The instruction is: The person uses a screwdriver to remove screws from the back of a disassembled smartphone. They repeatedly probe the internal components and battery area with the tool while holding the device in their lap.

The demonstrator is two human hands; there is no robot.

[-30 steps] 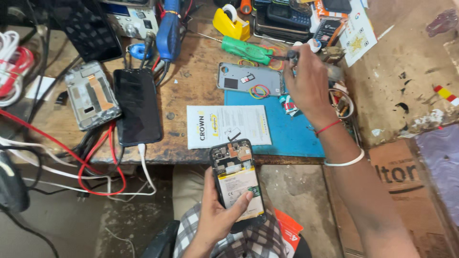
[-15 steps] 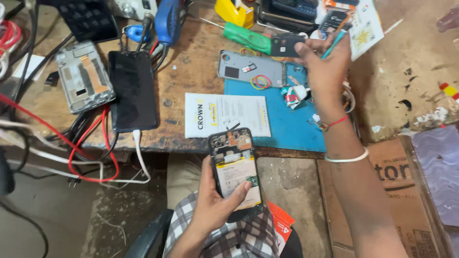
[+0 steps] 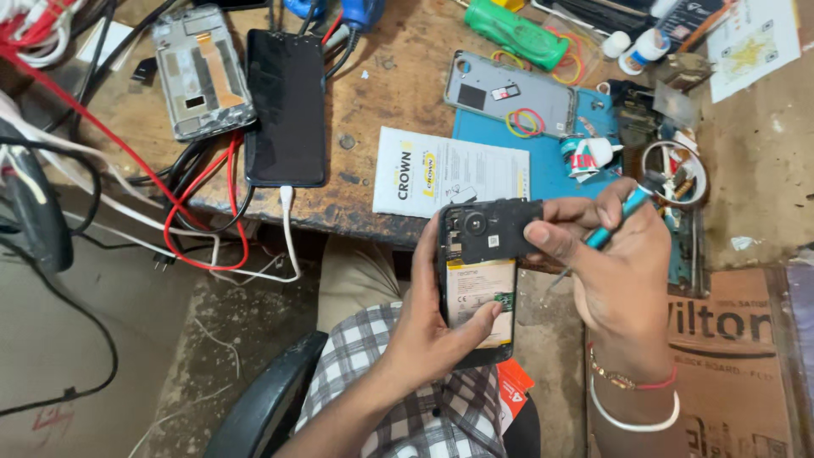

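Scarred wooden workbench fills the upper frame, strewn with cables and phone parts. At lower centre the left hand grips an opened phone, back facing up. The right hand, up at the bench's far side a second ago, has come down, pinching a black cover plate over the phone's top while holding a teal screwdriver.

The left hand holds an opened black smartphone with its back cover removed; its fingers wrap over the yellow-labelled battery. Just above these fingers, the right hand presses a black plastic inner cover plate on the phone's top, and a thin teal-handled screwdriver lies between its fingers. Beyond both hands is the worn wooden tabletop.
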